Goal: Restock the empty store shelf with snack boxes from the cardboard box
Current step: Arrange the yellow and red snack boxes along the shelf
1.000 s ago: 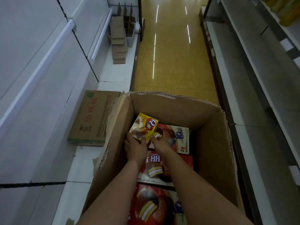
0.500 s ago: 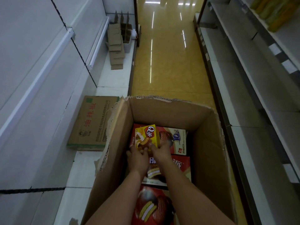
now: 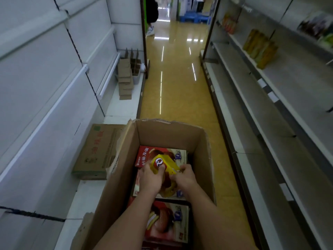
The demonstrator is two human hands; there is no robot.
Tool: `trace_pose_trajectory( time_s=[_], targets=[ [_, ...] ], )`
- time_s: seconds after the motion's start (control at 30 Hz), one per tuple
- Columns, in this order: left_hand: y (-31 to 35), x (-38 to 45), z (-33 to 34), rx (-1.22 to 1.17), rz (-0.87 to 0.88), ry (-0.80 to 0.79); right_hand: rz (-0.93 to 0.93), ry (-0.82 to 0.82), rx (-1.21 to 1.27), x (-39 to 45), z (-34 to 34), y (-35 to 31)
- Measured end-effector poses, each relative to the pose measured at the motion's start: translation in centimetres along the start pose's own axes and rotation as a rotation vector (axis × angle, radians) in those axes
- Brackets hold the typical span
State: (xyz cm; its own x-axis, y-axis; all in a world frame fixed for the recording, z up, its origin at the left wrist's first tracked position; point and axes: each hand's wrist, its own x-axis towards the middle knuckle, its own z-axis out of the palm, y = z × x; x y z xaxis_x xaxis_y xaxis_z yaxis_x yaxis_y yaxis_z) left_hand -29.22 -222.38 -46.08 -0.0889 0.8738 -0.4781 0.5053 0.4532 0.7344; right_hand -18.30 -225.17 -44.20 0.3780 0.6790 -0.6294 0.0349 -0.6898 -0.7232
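since a second ago the small yellow snack box has been turned, its red-and-white logo end now facing up toward the camera instead of its front face, and the view has lifted to show more of the aisle. the left hand grips the box from its near left side, thumb pressed over the logo end; the right hand pinches the box's near right corner with curled fingers. the box sits just above the large red snack boxes lying flat in the open cardboard box, which fills the 6 o'clock part of the view on the yellow floor. at 9 o'clock a closed brown carton lies on the bottom white shelf; at 11 o'clock cardboard dividers stand stacked on it. at 2 o'clock the right shelving carries a few yellow packs. at 12 o'clock a person's legs show at the aisle end.
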Motion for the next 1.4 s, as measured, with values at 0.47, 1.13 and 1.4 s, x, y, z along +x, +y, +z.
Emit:
trace_pose_trajectory(
  time_s=[0.47, 1.13, 1.4],
  targets=[
    [4.4, -13.4, -1.6, -0.241, -0.055, 0.04, -0.155, 0.044, 0.084, -13.0, -8.3, -0.2],
    [10.6, -28.0, 6.0, -0.253, 0.22, -0.463, -0.169, 0.461, 0.315, -27.0, -21.3, 6.9],
    [9.4, -38.1, 11.8, -0.154, 0.266, -0.772, -0.133, 0.739, 0.627, -34.6, -26.2, 14.6]
  ],
)
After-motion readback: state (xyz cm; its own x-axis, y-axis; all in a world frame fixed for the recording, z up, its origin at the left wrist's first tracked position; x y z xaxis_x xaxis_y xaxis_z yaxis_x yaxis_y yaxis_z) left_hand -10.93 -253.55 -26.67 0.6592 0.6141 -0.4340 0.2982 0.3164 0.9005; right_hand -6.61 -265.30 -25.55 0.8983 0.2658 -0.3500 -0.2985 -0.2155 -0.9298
